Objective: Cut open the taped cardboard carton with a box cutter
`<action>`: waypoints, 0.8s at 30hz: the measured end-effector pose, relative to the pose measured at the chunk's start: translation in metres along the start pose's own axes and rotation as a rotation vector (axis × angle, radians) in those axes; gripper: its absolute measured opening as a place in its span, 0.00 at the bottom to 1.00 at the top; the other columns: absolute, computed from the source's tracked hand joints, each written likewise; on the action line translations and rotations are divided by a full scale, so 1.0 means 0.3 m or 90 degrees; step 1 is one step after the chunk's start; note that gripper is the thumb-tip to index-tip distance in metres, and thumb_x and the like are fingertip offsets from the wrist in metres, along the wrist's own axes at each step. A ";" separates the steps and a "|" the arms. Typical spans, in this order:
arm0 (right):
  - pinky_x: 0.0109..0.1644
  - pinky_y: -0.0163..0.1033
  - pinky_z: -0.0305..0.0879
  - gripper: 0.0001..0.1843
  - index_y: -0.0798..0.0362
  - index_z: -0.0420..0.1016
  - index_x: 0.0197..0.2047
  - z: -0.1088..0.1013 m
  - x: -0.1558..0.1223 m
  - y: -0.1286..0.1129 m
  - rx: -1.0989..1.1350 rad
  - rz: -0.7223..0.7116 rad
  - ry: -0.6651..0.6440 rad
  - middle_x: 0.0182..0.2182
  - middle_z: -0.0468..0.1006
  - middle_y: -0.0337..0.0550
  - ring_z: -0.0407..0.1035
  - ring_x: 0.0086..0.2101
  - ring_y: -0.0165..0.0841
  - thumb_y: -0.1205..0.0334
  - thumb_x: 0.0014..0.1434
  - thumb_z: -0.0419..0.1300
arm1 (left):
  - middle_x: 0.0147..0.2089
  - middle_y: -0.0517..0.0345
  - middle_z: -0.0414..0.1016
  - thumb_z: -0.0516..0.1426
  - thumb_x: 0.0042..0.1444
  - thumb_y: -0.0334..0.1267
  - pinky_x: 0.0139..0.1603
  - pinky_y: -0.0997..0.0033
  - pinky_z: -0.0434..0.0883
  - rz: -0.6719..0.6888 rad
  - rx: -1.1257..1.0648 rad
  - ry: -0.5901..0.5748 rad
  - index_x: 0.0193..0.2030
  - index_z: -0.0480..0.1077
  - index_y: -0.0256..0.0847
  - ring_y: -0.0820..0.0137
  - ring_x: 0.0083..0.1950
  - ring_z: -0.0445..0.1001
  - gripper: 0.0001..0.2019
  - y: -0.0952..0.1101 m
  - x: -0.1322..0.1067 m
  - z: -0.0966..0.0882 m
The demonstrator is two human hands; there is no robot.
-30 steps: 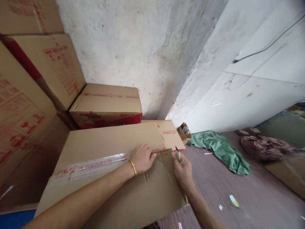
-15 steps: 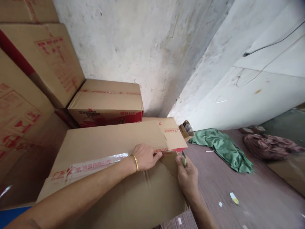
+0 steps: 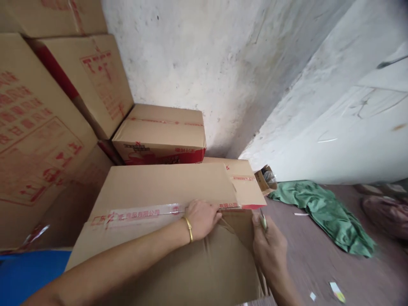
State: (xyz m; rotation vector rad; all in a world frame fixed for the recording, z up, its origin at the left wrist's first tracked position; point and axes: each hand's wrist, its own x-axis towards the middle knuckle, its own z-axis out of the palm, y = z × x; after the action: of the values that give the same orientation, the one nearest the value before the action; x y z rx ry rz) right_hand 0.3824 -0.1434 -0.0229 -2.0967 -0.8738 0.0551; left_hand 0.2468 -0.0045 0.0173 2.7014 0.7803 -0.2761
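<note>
A large brown carton (image 3: 153, 187) lies before me, with printed clear tape (image 3: 143, 213) along its top seam. My left hand (image 3: 203, 219), a gold bracelet on its wrist, presses on the top by the seam. Its fingers curl at the edge of the near flap (image 3: 178, 267), which is creased and bent near the right corner. At that right end, my right hand (image 3: 270, 242) is closed around what looks like a small knife (image 3: 263, 221) with a pale greenish handle. The thumb touches the carton's corner. The hand hides most of the handle.
Printed cartons (image 3: 35, 110) are stacked at the left. Another carton (image 3: 159, 127) stands behind, against the stained wall (image 3: 191, 55). A small open box (image 3: 264, 180) and green cloth (image 3: 325, 216) lie on the floor at right, with paper scraps (image 3: 337, 292). Something blue (image 3: 35, 272) shows at lower left.
My view has swung left, so everything sits further right in the picture. Both hands stay at the carton's right end, and the left fingers look more curled at the flap's edge.
</note>
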 end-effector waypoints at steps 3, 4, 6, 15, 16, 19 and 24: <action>0.43 0.42 0.63 0.23 0.55 0.73 0.45 0.013 0.031 -0.045 -0.083 -0.196 0.051 0.41 0.79 0.51 0.71 0.41 0.40 0.50 0.66 0.43 | 0.43 0.47 0.77 0.46 0.65 0.42 0.53 0.57 0.69 -0.037 -0.012 0.020 0.45 0.74 0.37 0.58 0.49 0.75 0.17 0.023 0.011 0.013; 0.44 0.41 0.63 0.21 0.54 0.73 0.46 0.026 0.038 -0.063 -0.093 -0.260 0.045 0.42 0.79 0.51 0.72 0.42 0.39 0.54 0.66 0.42 | 0.44 0.47 0.77 0.47 0.65 0.43 0.54 0.57 0.69 -0.046 -0.028 0.029 0.44 0.74 0.37 0.59 0.50 0.74 0.17 0.030 0.010 0.019; 0.43 0.40 0.62 0.18 0.53 0.73 0.41 0.066 0.048 -0.095 -0.122 -0.352 -0.003 0.36 0.80 0.48 0.73 0.37 0.37 0.60 0.66 0.42 | 0.45 0.49 0.77 0.49 0.64 0.43 0.54 0.56 0.69 -0.058 -0.073 0.057 0.45 0.74 0.38 0.59 0.50 0.73 0.15 0.039 -0.002 0.036; 0.38 0.42 0.51 0.13 0.52 0.70 0.28 0.168 0.070 -0.091 -0.370 -0.459 -0.131 0.22 0.76 0.41 0.72 0.26 0.38 0.63 0.65 0.52 | 0.52 0.49 0.71 0.50 0.62 0.35 0.54 0.56 0.67 -0.120 -0.048 0.270 0.44 0.74 0.41 0.61 0.53 0.67 0.12 -0.175 -0.275 0.014; 0.38 0.42 0.51 0.13 0.52 0.70 0.27 0.168 0.067 -0.093 -0.373 -0.466 -0.150 0.23 0.77 0.41 0.72 0.28 0.38 0.62 0.64 0.54 | 0.48 0.48 0.73 0.49 0.63 0.38 0.50 0.55 0.67 -0.208 0.006 0.236 0.43 0.74 0.40 0.59 0.50 0.68 0.12 -0.232 -0.327 0.003; 0.38 0.41 0.50 0.12 0.52 0.71 0.27 0.180 0.051 -0.117 -0.358 -0.468 -0.210 0.25 0.77 0.41 0.72 0.29 0.38 0.63 0.63 0.56 | 0.39 0.47 0.73 0.48 0.65 0.45 0.44 0.56 0.66 -0.357 0.141 0.158 0.38 0.73 0.37 0.57 0.44 0.69 0.17 -0.394 -0.471 0.007; 0.37 0.39 0.48 0.09 0.53 0.73 0.30 0.232 0.022 -0.166 -0.336 -0.446 -0.311 0.29 0.78 0.42 0.72 0.32 0.36 0.68 0.61 0.56 | 0.33 0.52 0.72 0.44 0.66 0.50 0.41 0.61 0.62 -0.219 0.197 0.255 0.34 0.73 0.39 0.62 0.38 0.68 0.22 -0.518 -0.559 0.076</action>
State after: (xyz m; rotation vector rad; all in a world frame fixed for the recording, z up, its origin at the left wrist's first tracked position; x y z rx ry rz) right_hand 0.3362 -0.0713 -0.0302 -2.1422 -2.0634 -0.0430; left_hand 0.0204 0.0308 0.0032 2.9386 1.4282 0.0848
